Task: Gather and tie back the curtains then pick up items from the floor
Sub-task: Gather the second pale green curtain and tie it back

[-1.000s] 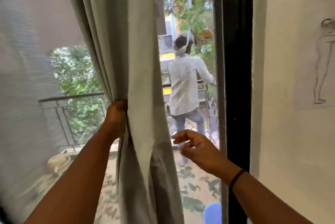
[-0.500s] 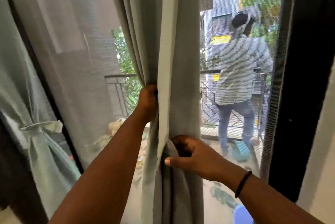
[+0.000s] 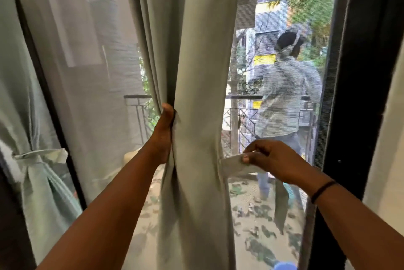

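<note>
Pulling a pale tie strip (image 3: pixel 235 165) out sideways now, the right hand (image 3: pixel 275 160) pinches it in its fingers; before, that hand pressed into the cloth. The left hand (image 3: pixel 165 133) still grips the bunched grey-green curtain (image 3: pixel 196 116) at the middle of the window. Open glass shows between the curtain and the black frame (image 3: pixel 360 94).

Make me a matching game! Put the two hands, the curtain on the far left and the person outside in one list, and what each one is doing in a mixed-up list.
Things:
1. left hand
2. right hand
3. far-left curtain
4. person outside

States:
A. already tied back
B. pinches the pale tie strip
C. stands on the balcony, back turned
D. grips the gathered curtain

Pairs: 1-D, 2-B, 3-A, 4-C
</note>
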Motion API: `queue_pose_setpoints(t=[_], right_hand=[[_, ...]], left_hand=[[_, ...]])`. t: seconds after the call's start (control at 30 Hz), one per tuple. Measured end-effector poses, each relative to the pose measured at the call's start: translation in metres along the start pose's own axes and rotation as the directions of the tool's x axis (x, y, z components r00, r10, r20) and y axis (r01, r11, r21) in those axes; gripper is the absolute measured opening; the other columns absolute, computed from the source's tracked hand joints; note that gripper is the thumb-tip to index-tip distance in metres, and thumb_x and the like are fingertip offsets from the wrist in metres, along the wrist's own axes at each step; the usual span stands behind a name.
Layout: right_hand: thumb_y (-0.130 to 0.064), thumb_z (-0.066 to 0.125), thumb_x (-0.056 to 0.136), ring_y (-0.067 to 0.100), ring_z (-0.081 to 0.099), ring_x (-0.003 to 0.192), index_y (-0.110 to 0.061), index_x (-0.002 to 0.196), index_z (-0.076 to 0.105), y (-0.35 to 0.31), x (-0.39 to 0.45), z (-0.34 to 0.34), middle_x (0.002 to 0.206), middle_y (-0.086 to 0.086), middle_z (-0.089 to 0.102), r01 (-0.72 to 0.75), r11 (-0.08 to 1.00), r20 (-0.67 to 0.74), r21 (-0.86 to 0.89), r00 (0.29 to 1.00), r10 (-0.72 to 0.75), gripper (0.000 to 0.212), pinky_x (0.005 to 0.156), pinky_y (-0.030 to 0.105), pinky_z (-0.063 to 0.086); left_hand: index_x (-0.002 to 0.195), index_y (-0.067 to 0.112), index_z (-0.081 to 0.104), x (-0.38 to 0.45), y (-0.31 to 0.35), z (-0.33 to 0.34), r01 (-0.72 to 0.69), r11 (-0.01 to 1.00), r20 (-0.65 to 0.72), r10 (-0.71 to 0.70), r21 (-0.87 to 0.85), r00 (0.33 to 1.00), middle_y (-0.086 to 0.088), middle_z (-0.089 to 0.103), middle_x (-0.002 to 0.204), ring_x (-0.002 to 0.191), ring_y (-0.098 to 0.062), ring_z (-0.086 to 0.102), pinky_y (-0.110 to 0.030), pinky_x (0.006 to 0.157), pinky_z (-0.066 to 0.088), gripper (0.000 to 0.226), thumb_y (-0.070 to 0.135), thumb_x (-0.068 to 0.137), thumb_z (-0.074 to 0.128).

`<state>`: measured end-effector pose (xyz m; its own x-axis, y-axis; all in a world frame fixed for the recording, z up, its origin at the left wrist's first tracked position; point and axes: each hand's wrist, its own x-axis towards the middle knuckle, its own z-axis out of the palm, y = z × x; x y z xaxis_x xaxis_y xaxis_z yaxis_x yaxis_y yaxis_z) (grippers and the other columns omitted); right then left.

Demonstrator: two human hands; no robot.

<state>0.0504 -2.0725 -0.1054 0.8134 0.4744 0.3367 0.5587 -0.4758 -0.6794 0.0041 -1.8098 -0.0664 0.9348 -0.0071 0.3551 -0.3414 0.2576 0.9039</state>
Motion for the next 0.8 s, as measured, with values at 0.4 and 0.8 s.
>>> queue_pose_setpoints(t=[0.4,0.8], right_hand=[[-0.003,0.046,0.097,0.017,0.067,0.075,0.006,0.093,0.061,-0.049,0.03,0.002,0.087,0.014,0.07,0.044,0.993,0.111,-0.113,0.993,-0.032,0.018,0.073,0.022,0.054],[0.008,0.022,0.099,0.0,0.052,0.03,-0.01,0.055,0.061,-0.072,0.026,0.047,0.032,-0.005,0.053,-0.258,0.536,0.051,0.804,0.928,0.37,0.061,0.035,0.013,0.043]], left_hand=[[0.073,0.011,0.079,-0.032,0.022,0.007,0.257,0.942,0.299,-0.315,0.217,0.901,-0.009,0.074,0.074,0.068,-0.02,0.072,-0.025,0.059,0.056,0.04,0.027,0.038,0.088],[0.103,0.022,0.067,-0.033,0.024,-0.014,0.101,0.7,0.263,-0.393,0.707,0.881,-0.003,0.073,0.103,0.097,-0.023,0.069,-0.044,0.092,0.053,0.041,0.047,0.071,0.073]])
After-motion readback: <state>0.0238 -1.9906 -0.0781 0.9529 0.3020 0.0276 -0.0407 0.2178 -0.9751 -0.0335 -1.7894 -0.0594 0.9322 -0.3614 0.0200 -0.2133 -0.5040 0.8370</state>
